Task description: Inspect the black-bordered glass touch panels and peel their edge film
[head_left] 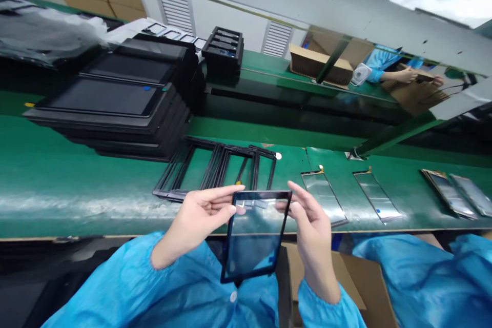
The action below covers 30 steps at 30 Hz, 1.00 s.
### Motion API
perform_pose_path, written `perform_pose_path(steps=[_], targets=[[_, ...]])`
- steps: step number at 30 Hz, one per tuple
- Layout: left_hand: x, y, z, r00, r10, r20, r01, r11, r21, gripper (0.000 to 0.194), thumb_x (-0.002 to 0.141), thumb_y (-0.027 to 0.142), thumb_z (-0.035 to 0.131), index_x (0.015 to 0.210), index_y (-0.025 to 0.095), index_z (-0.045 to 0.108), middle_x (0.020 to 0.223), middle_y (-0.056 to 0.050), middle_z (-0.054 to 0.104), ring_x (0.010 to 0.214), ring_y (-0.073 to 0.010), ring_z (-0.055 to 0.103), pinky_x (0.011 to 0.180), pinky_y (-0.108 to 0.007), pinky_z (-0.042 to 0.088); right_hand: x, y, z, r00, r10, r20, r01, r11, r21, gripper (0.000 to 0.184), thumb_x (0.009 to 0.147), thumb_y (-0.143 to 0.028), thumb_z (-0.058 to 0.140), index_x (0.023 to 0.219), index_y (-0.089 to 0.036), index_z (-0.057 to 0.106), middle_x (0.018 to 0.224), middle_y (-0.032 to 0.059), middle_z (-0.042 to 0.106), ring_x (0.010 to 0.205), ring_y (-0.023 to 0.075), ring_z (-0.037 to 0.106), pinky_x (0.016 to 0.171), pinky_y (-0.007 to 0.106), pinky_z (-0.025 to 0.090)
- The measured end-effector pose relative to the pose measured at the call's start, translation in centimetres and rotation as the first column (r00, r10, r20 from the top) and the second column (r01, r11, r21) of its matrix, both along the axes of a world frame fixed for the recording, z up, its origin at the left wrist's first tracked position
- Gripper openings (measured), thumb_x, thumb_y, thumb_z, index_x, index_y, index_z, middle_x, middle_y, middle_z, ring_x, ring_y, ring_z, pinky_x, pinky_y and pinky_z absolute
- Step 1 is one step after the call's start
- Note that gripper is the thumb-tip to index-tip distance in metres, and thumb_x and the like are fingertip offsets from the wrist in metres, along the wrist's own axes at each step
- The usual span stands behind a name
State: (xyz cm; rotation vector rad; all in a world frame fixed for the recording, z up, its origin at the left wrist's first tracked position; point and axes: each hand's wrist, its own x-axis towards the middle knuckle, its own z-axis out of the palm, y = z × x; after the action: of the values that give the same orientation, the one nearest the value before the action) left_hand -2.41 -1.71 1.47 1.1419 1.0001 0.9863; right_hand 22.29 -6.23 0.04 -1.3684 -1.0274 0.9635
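A clear glass panel with a black border is held upright in front of me, over my lap. My left hand grips its upper left edge, thumb and fingers reaching along the top. My right hand holds the upper right edge. Both sleeves are blue. Just beyond the panel, a fanned pile of black plastic frames lies on the green belt.
Stacked black trays with dark screens stand at the left. Shiny display panels lie spaced along the belt to the right. A cardboard box sits below. Another person's blue-sleeved hands work across the line.
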Motion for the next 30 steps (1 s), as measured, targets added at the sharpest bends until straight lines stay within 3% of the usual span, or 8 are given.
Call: perform_pose_path(steps=[2,4,14,16,20,23,26,30], targets=[[-0.2,-0.3,0.2,1.000,-0.006,-0.013,0.006,1.000,0.002,0.043,0.083,0.031,0.087,0.123,0.017,0.084,0.086,-0.010,0.087,0.085,-0.0292,0.086,0.081,-0.031,0.071,0.1,0.4,0.4,1.000,-0.014,-0.019,0.014,0.999,-0.034,0.034,0.096,-0.042,0.075,0.123,-0.023,0.081,0.078,0.0056,0.083,0.078,0.0265,0.081,0.081,0.041,0.064],[-0.5,-0.5,0.3,1.000,-0.016,-0.026,0.016,1.000,-0.018,0.044,0.084,0.031,0.086,0.125,0.016,0.083,0.087,-0.010,0.087,0.086,-0.0291,0.086,0.081,-0.032,0.071,-0.1,0.4,0.6,1.000,-0.019,-0.024,0.018,0.999,-0.050,0.029,0.094,-0.041,0.076,0.115,-0.022,0.083,0.070,0.0043,0.082,0.071,0.0252,0.081,0.078,0.038,0.064],[-1.9,-0.5,-0.6,0.991,-0.072,-0.112,0.074,0.997,0.008,0.041,0.090,0.035,0.082,0.128,0.018,0.083,0.085,-0.009,0.087,0.084,-0.0275,0.086,0.078,-0.029,0.070,-1.5,0.0,1.8,0.998,-0.019,-0.063,0.018,1.000,-0.007,0.013,0.091,-0.033,0.078,0.097,-0.024,0.085,0.064,0.0025,0.081,0.063,0.0230,0.082,0.065,0.029,0.065],[-2.0,-0.4,-0.4,0.977,-0.080,-0.198,0.101,0.990,0.100,0.039,0.094,0.035,0.077,0.130,0.022,0.082,0.103,-0.010,0.087,0.095,-0.0288,0.085,0.081,-0.030,0.070,-1.8,0.0,1.9,0.998,-0.001,-0.058,0.001,1.000,0.005,0.012,0.092,-0.032,0.077,0.098,-0.024,0.084,0.066,0.0025,0.082,0.065,0.0232,0.083,0.065,0.028,0.066],[-1.6,0.1,0.9,0.852,-0.130,-0.508,0.344,0.869,0.355,0.053,0.092,0.032,0.079,0.145,0.039,0.072,0.159,-0.002,0.062,0.142,-0.0333,0.063,0.110,-0.038,0.060,-3.4,0.5,1.6,0.982,0.182,-0.057,-0.184,0.982,-0.032,0.012,0.091,-0.030,0.077,0.098,-0.023,0.084,0.084,0.0042,0.087,0.073,0.0229,0.085,0.069,0.027,0.067],[-1.3,0.3,1.6,0.757,-0.300,-0.580,0.526,0.807,0.269,0.067,0.097,0.026,0.072,0.160,0.042,0.055,0.138,-0.001,0.078,0.117,-0.0298,0.079,0.098,-0.037,0.064,-3.9,1.0,1.2,0.934,0.314,-0.173,-0.331,0.940,-0.083,0.022,0.086,-0.036,0.084,0.104,-0.023,0.083,0.086,0.0040,0.087,0.075,0.0235,0.085,0.073,0.030,0.068],[-1.8,0.3,1.3,0.831,-0.365,-0.420,0.426,0.902,0.061,0.054,0.104,0.034,0.064,0.157,0.033,0.058,0.113,-0.004,0.086,0.082,-0.0244,0.084,0.068,-0.029,0.066,-2.0,1.2,0.9,0.930,0.299,-0.214,-0.333,0.931,-0.149,0.036,0.091,-0.054,0.080,0.105,-0.021,0.085,0.091,0.0081,0.087,0.084,0.0244,0.085,0.080,0.033,0.068],[-2.7,-0.3,-0.2,0.985,-0.119,-0.122,0.107,0.989,-0.100,0.049,0.099,0.046,0.072,0.140,0.023,0.058,0.117,-0.014,0.084,0.077,-0.0236,0.083,0.056,-0.025,0.062,1.1,0.7,-0.4,0.973,0.151,-0.173,-0.186,0.960,-0.210,0.046,0.087,-0.066,0.081,0.085,-0.020,0.088,0.084,0.0102,0.086,0.074,0.0250,0.083,0.071,0.032,0.067]])
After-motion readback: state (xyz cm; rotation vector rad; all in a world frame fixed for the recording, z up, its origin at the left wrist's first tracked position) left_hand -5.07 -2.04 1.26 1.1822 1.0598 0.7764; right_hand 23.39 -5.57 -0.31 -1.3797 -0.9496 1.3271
